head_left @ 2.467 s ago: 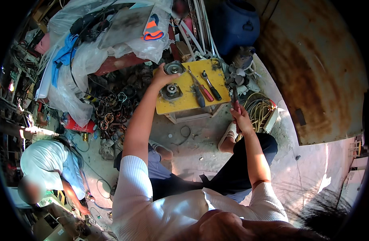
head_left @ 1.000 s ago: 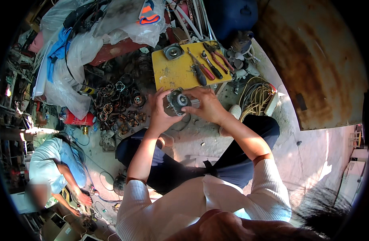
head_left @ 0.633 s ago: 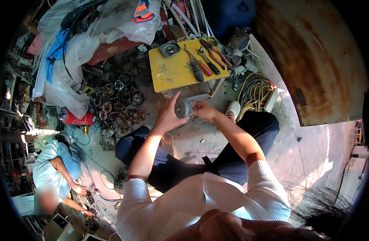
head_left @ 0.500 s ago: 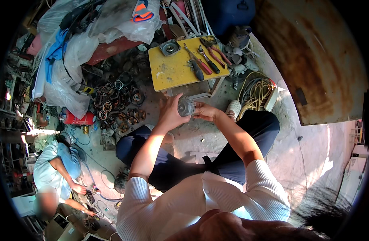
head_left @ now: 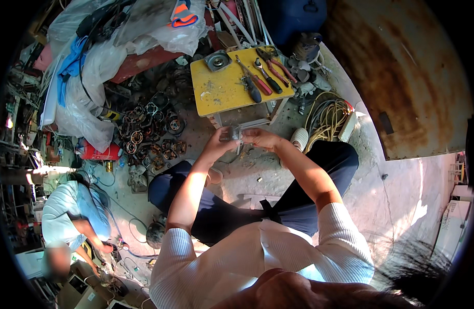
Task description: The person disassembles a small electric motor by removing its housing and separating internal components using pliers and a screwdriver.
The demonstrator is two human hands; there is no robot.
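A grey, ribbed metal part (head_left: 227, 134), round and finned like a small motor housing, is held just in front of the low yellow table. My left hand (head_left: 214, 148) is wrapped round its left side. My right hand (head_left: 260, 138) is closed at its right end, with the fingertips pinched together against it. Whether those fingertips hold a smaller piece is too small to tell. On the yellow table (head_left: 211, 98) lie a square metal part with a round centre (head_left: 218, 61), screwdrivers (head_left: 255, 78), a ratchet wrench (head_left: 268, 77) and red-handled pliers (head_left: 276, 69).
Several copper-wound motor parts (head_left: 144, 123) are heaped on the floor left of the table. A coil of yellow cable (head_left: 327, 121) lies to the right, below a rusty metal sheet (head_left: 402, 77). Another person (head_left: 74, 213) crouches at the lower left among hoses and boxes.
The metal part has been turned from its round toothed face onto its side. Both my hands have shifted slightly, the right one toward the left. The other person's arms have moved.
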